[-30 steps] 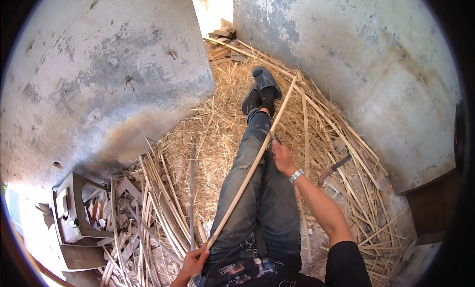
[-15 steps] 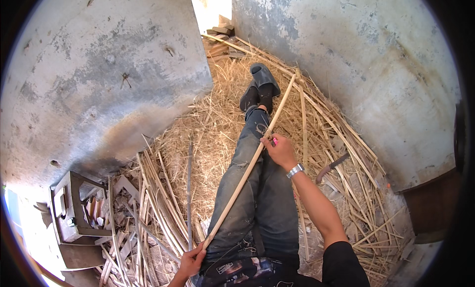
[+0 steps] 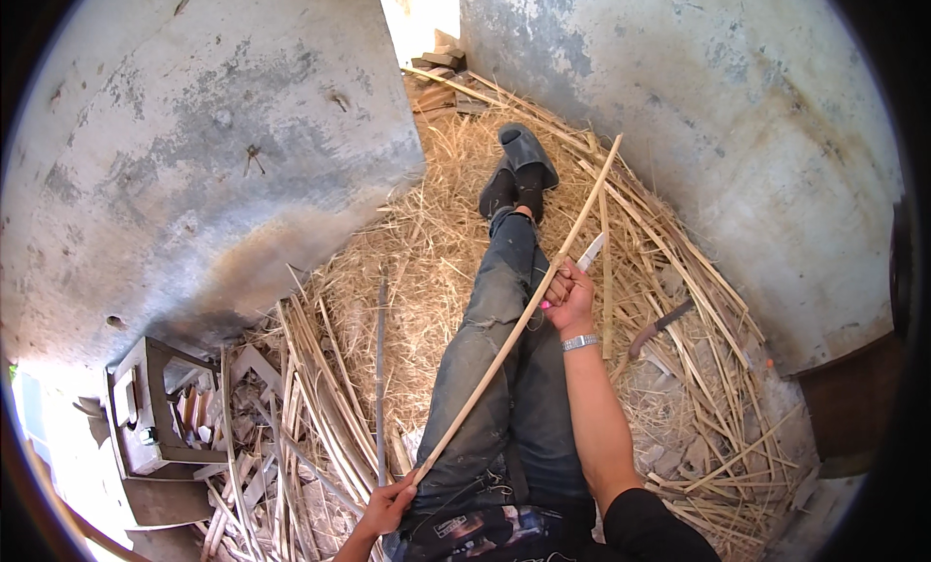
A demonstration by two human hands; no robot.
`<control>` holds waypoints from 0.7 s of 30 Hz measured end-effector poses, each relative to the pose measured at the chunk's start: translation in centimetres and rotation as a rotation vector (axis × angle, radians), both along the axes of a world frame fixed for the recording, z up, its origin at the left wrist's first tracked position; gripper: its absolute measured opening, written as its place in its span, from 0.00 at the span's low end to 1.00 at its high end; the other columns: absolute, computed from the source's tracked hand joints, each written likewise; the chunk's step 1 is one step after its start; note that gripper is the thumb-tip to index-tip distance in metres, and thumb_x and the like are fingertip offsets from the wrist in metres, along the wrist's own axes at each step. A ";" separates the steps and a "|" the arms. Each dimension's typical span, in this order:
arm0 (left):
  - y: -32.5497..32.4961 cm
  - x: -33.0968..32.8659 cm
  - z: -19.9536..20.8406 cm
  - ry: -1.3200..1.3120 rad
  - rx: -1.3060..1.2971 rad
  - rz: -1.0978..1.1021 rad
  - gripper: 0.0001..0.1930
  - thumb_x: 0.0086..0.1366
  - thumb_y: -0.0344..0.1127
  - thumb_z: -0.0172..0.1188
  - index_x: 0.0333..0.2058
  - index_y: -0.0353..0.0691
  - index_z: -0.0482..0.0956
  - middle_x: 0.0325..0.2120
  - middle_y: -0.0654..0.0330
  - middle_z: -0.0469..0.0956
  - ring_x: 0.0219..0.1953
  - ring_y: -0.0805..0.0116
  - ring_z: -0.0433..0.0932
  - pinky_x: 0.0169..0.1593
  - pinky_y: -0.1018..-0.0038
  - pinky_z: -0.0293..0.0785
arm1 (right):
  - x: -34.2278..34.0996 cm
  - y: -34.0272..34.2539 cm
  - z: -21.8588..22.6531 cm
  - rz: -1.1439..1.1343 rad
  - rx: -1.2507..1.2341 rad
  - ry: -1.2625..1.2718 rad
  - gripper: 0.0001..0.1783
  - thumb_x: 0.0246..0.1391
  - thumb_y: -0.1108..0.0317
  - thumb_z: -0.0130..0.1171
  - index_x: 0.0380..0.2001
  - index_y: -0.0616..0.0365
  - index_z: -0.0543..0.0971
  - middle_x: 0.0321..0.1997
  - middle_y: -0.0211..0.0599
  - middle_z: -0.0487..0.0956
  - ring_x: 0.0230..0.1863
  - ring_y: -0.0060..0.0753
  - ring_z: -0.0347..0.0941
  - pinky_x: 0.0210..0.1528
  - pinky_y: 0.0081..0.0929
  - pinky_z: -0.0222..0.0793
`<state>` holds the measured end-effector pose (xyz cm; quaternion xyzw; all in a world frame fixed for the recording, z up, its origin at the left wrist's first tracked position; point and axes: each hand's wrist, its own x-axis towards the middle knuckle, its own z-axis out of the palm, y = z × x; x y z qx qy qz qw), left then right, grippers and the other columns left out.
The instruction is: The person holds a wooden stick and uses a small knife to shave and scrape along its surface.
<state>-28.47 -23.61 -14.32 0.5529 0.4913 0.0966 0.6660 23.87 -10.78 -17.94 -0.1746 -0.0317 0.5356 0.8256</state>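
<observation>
A long pale bamboo strip [image 3: 499, 358] lies slantwise across my outstretched legs. Its near end is pinched in my left hand [image 3: 390, 504], close to my left hip. Farther up, over my shins, my right hand [image 3: 572, 295] is closed round a knife, and the strip runs against its fingers. The pale knife blade [image 3: 591, 252] points up and to the right, beyond the strip. A small pink bit shows at the lower side of that fist; most of the handle is hidden by the fingers. A silver watch sits on my right wrist.
Straw shavings [image 3: 427, 261] cover the floor round my crossed feet. Split strips [image 3: 325, 387] are heaped at left, and more [image 3: 679, 242] lie along the right wall. A curved-handled blade [image 3: 659, 329] rests at right. A broken box frame [image 3: 160, 407] stands at left.
My right hand has turned, bringing the knife blade into sight, and moved slightly right. The strip's far end has swung right. My left hand keeps its hold on the near end.
</observation>
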 end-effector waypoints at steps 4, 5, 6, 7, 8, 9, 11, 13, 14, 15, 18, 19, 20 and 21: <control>-1.3 -1.8 -1.2 -0.056 -0.193 0.143 0.23 0.78 0.40 0.59 0.67 0.35 0.74 0.25 0.73 0.72 0.25 0.84 0.66 0.30 0.82 0.65 | 3.4 -0.8 2.2 -0.401 0.299 0.611 0.17 0.74 0.63 0.49 0.26 0.49 0.66 0.14 0.21 0.52 0.14 0.18 0.45 0.17 0.22 0.43; -1.4 -1.7 -1.5 -0.038 -0.161 0.154 0.23 0.78 0.39 0.59 0.66 0.34 0.74 0.24 0.73 0.71 0.25 0.84 0.66 0.30 0.82 0.64 | 5.8 -1.5 2.9 -0.485 0.243 0.456 0.15 0.74 0.61 0.49 0.29 0.50 0.71 0.14 0.21 0.53 0.14 0.17 0.45 0.17 0.21 0.42; -1.4 -1.6 -1.6 -0.021 -0.130 0.162 0.23 0.78 0.39 0.59 0.66 0.34 0.75 0.24 0.74 0.70 0.24 0.85 0.65 0.29 0.82 0.63 | 8.1 -2.3 3.4 -0.568 0.186 0.300 0.15 0.74 0.58 0.50 0.32 0.51 0.75 0.14 0.21 0.55 0.13 0.15 0.45 0.16 0.21 0.40; -1.1 -1.7 -1.7 -0.023 -0.130 0.156 0.23 0.78 0.39 0.59 0.66 0.34 0.75 0.24 0.74 0.70 0.24 0.85 0.65 0.29 0.82 0.63 | 9.6 -2.9 3.9 -0.573 0.187 0.297 0.15 0.74 0.58 0.50 0.32 0.51 0.75 0.14 0.21 0.55 0.13 0.15 0.45 0.16 0.21 0.40; -1.1 -1.7 -1.8 -0.012 -0.104 0.144 0.23 0.78 0.38 0.60 0.65 0.33 0.75 0.27 0.72 0.75 0.27 0.83 0.69 0.32 0.81 0.68 | 10.8 -3.4 4.7 -0.506 -0.069 -0.052 0.17 0.75 0.54 0.50 0.36 0.55 0.75 0.15 0.23 0.60 0.14 0.19 0.51 0.17 0.24 0.48; -1.4 -1.5 -1.9 -0.002 -0.080 0.139 0.23 0.77 0.38 0.60 0.65 0.32 0.75 0.29 0.70 0.80 0.29 0.82 0.74 0.35 0.80 0.72 | 11.2 -3.6 5.6 -0.417 -0.323 -0.402 0.21 0.75 0.50 0.50 0.40 0.58 0.76 0.17 0.25 0.65 0.15 0.23 0.58 0.18 0.27 0.55; -1.6 -1.0 -2.3 0.031 0.138 0.104 0.23 0.77 0.37 0.61 0.64 0.31 0.76 0.35 0.65 0.84 0.35 0.79 0.78 0.40 0.79 0.76 | 10.5 -3.6 6.3 -0.411 -0.494 -0.632 0.21 0.75 0.49 0.50 0.42 0.59 0.75 0.22 0.30 0.69 0.21 0.29 0.62 0.25 0.31 0.59; -1.3 -0.2 -1.6 0.069 0.353 0.064 0.22 0.76 0.36 0.61 0.63 0.30 0.76 0.41 0.60 0.87 0.41 0.76 0.82 0.46 0.77 0.79 | 8.9 -4.0 6.5 -0.404 -0.837 -1.081 0.23 0.75 0.48 0.50 0.47 0.62 0.73 0.33 0.40 0.76 0.32 0.43 0.71 0.38 0.41 0.66; -1.1 0.3 -0.9 0.078 0.350 0.066 0.22 0.76 0.36 0.61 0.63 0.29 0.76 0.45 0.56 0.87 0.45 0.76 0.81 0.50 0.77 0.77 | 8.1 -4.3 6.5 -0.394 -1.006 -1.305 0.24 0.75 0.48 0.50 0.49 0.63 0.72 0.39 0.45 0.79 0.38 0.50 0.76 0.44 0.45 0.69; -0.9 0.9 0.0 0.085 0.347 0.067 0.23 0.75 0.35 0.62 0.63 0.28 0.76 0.49 0.53 0.86 0.49 0.77 0.79 0.54 0.76 0.76 | 7.5 -4.7 6.4 -0.381 -1.176 -1.529 0.26 0.75 0.47 0.50 0.51 0.64 0.71 0.44 0.51 0.83 0.44 0.57 0.80 0.51 0.50 0.73; -0.3 2.0 1.7 0.131 0.393 0.042 0.22 0.74 0.35 0.63 0.61 0.28 0.77 0.47 0.53 0.87 0.47 0.78 0.80 0.52 0.76 0.77 | 6.3 -5.7 3.4 -0.279 -1.118 -1.722 0.20 0.74 0.52 0.50 0.49 0.61 0.75 0.43 0.55 0.84 0.45 0.60 0.81 0.48 0.48 0.74; -0.4 1.7 1.4 0.135 0.394 0.045 0.22 0.74 0.35 0.63 0.61 0.28 0.77 0.47 0.53 0.87 0.47 0.78 0.80 0.52 0.76 0.77 | 5.9 -5.6 3.0 -0.155 -1.115 -1.823 0.18 0.74 0.54 0.50 0.47 0.60 0.76 0.41 0.56 0.84 0.44 0.61 0.81 0.48 0.48 0.74; -0.4 1.2 0.9 0.194 0.456 0.021 0.22 0.73 0.34 0.64 0.61 0.28 0.78 0.44 0.51 0.88 0.44 0.77 0.82 0.49 0.75 0.79 | 6.3 -5.5 3.1 -0.152 -1.110 -1.821 0.18 0.74 0.54 0.50 0.47 0.60 0.76 0.41 0.56 0.84 0.44 0.61 0.81 0.48 0.48 0.74; -0.4 0.7 0.7 0.251 0.516 -0.005 0.22 0.72 0.34 0.65 0.60 0.29 0.78 0.41 0.48 0.89 0.41 0.75 0.85 0.47 0.74 0.80 | 7.3 -5.6 3.1 0.014 -1.045 -1.397 0.16 0.72 0.57 0.52 0.48 0.59 0.77 0.42 0.59 0.84 0.46 0.62 0.81 0.48 0.47 0.75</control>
